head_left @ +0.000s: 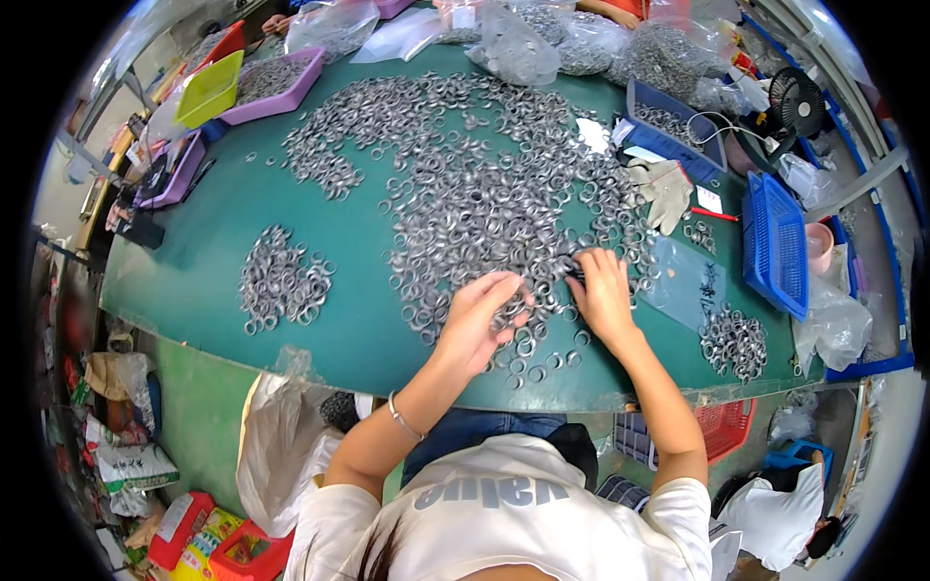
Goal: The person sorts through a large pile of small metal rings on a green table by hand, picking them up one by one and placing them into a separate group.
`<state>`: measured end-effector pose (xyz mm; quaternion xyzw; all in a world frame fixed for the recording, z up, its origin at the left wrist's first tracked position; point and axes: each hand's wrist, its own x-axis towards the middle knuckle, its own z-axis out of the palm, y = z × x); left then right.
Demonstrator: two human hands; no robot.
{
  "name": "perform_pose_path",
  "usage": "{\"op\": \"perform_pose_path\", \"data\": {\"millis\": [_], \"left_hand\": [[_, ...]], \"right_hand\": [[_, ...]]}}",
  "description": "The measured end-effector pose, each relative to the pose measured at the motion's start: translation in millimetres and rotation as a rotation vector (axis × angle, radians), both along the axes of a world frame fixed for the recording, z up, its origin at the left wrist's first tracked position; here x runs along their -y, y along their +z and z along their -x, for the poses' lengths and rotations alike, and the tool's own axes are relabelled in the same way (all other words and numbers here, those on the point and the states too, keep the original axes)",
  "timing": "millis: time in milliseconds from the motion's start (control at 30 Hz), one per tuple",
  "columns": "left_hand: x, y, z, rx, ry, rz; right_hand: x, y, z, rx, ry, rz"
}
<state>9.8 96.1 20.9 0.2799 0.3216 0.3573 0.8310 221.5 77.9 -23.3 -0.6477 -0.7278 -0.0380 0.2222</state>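
Rings [484, 194] in three heaps, countless; left hand [477, 320] and right hand [601, 295] grips each pinching some.

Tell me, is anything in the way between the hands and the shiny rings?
No, nothing visible blocks them. The left hand and the right hand both already rest right on the big pile of metal rings spread over the green table.

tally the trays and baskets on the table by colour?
Purple trays: 2
Yellow-green tray: 1
Blue baskets: 2
Total: 5
Both hands, left and right, rest on the metal rings.
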Motion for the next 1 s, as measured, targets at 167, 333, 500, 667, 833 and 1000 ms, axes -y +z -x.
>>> {"op": "perform_pose_path", "data": {"millis": [167, 333, 500, 667, 833, 1000], "left_hand": [[61.9, -10.0, 84.0, -0.222, 0.450, -0.129], [105.4, -58.5, 180.2, -0.533, 0.811, -0.131], [111.8, -96.4, 244.4, -0.163, 0.998, 0.515], [104.0, -90.8, 245.1, -0.276, 1.139, 0.733], [117.7, -58.9, 172.5, -0.529, 0.901, -0.330], [100.3, -8.3, 81.9, -0.409, 0.268, -0.461]], "right_hand": [[10.7, -3.5, -1.4, -0.058, -0.005, -0.053], [18.9, -0.5, -3.1, -0.227, 0.026, -0.046], [26.2, 7.6, -3.1, -0.251, 0.021, -0.009], [35.2, 9.9, -1.1, -0.563, 0.005, 0.009], [64.8, 29.5, 27.2, -1.854, 0.196, 0.489], [89.8, 28.4, 54.9, -2.079, 0.339, 0.658]]}}
